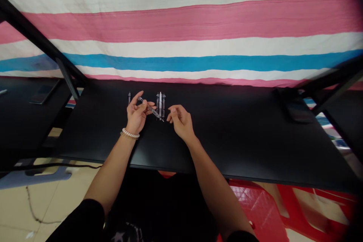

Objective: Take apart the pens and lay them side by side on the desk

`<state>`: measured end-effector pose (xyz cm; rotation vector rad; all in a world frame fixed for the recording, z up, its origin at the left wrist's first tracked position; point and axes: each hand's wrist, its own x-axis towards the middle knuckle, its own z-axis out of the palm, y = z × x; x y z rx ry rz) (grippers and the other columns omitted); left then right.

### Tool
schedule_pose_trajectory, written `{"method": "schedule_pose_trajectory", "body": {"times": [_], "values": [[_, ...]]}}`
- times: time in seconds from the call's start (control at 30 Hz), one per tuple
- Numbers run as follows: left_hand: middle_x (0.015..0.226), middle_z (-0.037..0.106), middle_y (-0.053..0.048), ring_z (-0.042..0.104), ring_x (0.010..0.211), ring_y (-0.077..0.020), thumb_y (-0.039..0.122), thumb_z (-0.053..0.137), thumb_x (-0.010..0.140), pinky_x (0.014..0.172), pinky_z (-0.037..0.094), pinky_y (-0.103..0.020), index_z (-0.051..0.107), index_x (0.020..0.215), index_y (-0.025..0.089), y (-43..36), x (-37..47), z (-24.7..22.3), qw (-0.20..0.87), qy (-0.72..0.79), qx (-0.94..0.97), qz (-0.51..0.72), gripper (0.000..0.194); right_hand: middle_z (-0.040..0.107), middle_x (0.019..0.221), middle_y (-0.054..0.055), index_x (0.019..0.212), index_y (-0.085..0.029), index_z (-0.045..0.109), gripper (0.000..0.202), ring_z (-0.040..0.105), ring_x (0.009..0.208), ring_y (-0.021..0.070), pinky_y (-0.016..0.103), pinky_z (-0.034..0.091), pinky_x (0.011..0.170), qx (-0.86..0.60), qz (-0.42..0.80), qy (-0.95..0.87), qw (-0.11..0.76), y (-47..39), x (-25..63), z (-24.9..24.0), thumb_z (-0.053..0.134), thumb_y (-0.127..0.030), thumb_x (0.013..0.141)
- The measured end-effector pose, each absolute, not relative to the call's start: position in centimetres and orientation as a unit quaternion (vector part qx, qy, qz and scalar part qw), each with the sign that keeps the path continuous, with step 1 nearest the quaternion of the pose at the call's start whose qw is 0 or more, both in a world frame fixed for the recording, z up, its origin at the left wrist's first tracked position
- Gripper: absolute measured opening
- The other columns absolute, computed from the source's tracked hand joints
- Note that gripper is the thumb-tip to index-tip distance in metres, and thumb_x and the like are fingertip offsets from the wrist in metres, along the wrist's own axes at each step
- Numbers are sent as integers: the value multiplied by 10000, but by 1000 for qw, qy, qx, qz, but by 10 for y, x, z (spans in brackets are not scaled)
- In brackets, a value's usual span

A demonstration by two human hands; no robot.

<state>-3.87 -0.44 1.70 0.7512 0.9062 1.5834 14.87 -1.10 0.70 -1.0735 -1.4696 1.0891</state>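
Observation:
Between the thumb and fingers of my left hand [136,116] is a slim clear-and-grey pen [154,112], slanting with its tip down to the right. The index finger of that hand sticks out. Just behind the held pen, a row of similar pens [160,100] lies side by side on the black table [227,132]. One more dark pen [129,96] lies to the left, partly covered by my left hand. My right hand [181,121] is right of the row, its fingers curled and the thumb against them. Whatever those fingers hold, if anything, is hidden.
A dark flat object like a phone [297,109] lies at the table's right end. Another phone [45,91] rests on the neighbouring table at left. Slanting metal braces [68,77] flank the table, and a striped sheet [181,22] hangs behind. A red stool [255,208] stands below.

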Motion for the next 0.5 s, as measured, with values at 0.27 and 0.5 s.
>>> {"method": "schedule_pose_trajectory", "body": {"times": [0.27, 0.5], "values": [[904, 800, -52, 772, 780, -167, 361, 860, 785, 753, 610, -267, 470, 1482, 208, -5, -41, 20, 537, 391, 320, 676, 814, 643, 657, -13, 966, -222, 589, 344, 579, 548, 131, 270, 447, 569, -452, 439, -616, 473, -10, 149, 7, 471, -540, 1023], [908, 750, -5, 644, 582, -81, 323, 744, 893, 632, 533, -206, 455, 1459, 318, -2, -40, 16, 321, 484, 367, 726, 635, 663, 907, 75, 1134, -207, 636, 232, 601, 873, 247, 393, 496, 834, -504, 226, -751, 361, -7, 148, -1, 624, -279, 914]]}}
